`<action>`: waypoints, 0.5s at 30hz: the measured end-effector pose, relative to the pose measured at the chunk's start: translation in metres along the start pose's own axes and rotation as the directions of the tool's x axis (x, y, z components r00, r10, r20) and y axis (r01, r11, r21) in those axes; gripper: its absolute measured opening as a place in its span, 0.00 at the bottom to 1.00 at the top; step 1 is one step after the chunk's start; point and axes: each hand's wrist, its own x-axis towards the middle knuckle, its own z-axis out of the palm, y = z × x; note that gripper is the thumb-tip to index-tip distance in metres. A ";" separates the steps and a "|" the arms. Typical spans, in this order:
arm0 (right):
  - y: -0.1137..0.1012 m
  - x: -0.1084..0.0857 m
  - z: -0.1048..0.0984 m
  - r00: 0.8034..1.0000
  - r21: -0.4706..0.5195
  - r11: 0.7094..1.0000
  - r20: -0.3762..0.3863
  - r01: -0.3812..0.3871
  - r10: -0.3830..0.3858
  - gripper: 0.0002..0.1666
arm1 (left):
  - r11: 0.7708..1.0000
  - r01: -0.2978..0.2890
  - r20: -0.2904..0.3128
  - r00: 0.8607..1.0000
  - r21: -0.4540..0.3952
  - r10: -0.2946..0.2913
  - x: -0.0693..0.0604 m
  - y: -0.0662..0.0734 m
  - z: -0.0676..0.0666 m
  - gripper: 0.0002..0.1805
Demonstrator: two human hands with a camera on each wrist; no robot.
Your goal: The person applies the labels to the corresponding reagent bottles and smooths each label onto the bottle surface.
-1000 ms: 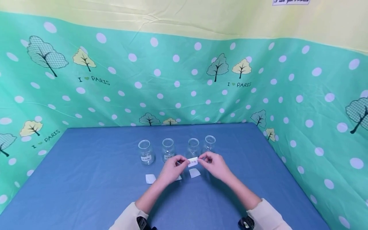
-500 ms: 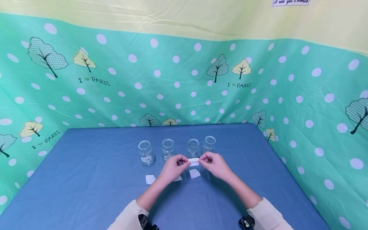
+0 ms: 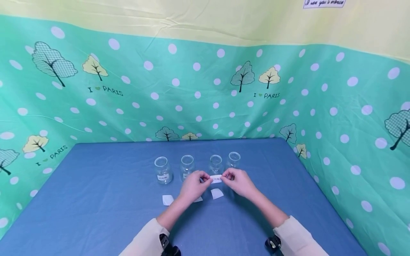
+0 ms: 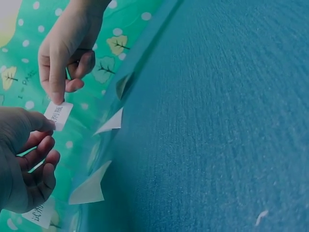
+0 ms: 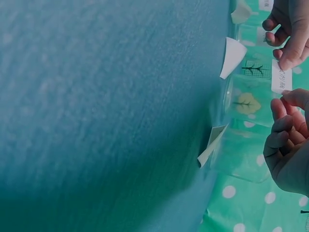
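Between my hands stretches a white label point(image 3: 216, 179) with handwritten characters. My left hand point(image 3: 193, 185) pinches its left end between thumb and forefinger; my right hand point(image 3: 239, 182) pinches the right end. Just behind the label stands a clear glass jar point(image 3: 216, 160), its lower part hidden. In the right wrist view the label point(image 5: 281, 77) is upright before the jars; whether it touches the glass I cannot tell. Another glass jar point(image 3: 234, 159) rises behind my right hand, partly covered. Left of my hands, a jar point(image 3: 187, 163) and the leftmost jar point(image 3: 162, 167) carry similar white labels.
On the blue tablecloth point(image 3: 105, 199) a white paper square point(image 3: 216, 193) lies in front of the held label. Another paper piece point(image 3: 167, 200) lies to the left, beside my left forearm. A third paper point(image 3: 198, 199) is partly hidden by my left hand. A polka-dot curtain point(image 3: 134, 96) hangs behind.
The label was tilted a second ago, its right end higher; it is now nearly level in front of the jar. Both hands keep their pinch and have barely moved.
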 end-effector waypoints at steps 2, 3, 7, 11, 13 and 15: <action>0.001 0.002 0.001 1.000 -0.019 1.000 -0.009 0.009 -0.009 0.04 | 1.000 -0.004 -0.005 1.000 0.016 0.004 0.001 -0.001 0.002 0.06; 0.002 0.002 0.001 1.000 -0.025 1.000 -0.014 0.012 -0.012 0.04 | 1.000 -0.005 -0.006 1.000 0.023 0.005 0.002 -0.001 0.002 0.06; 0.004 0.005 0.002 0.999 -0.067 0.997 -0.030 0.027 -0.029 0.04 | 0.999 -0.002 -0.014 1.000 0.037 0.002 0.005 -0.003 0.005 0.06; 0.003 0.008 0.003 0.999 -0.105 0.994 -0.039 0.017 -0.021 0.04 | 0.998 -0.007 -0.026 1.000 0.068 0.009 0.007 -0.004 0.007 0.07; 0.003 0.008 0.003 0.999 -0.124 0.992 -0.043 0.009 -0.014 0.04 | 0.996 -0.011 -0.032 0.999 0.092 0.014 0.008 -0.004 0.008 0.07; 0.003 0.009 0.004 0.999 -0.147 0.989 -0.047 0.002 -0.009 0.04 | 0.993 -0.014 -0.043 0.999 0.116 0.019 0.008 -0.005 0.010 0.07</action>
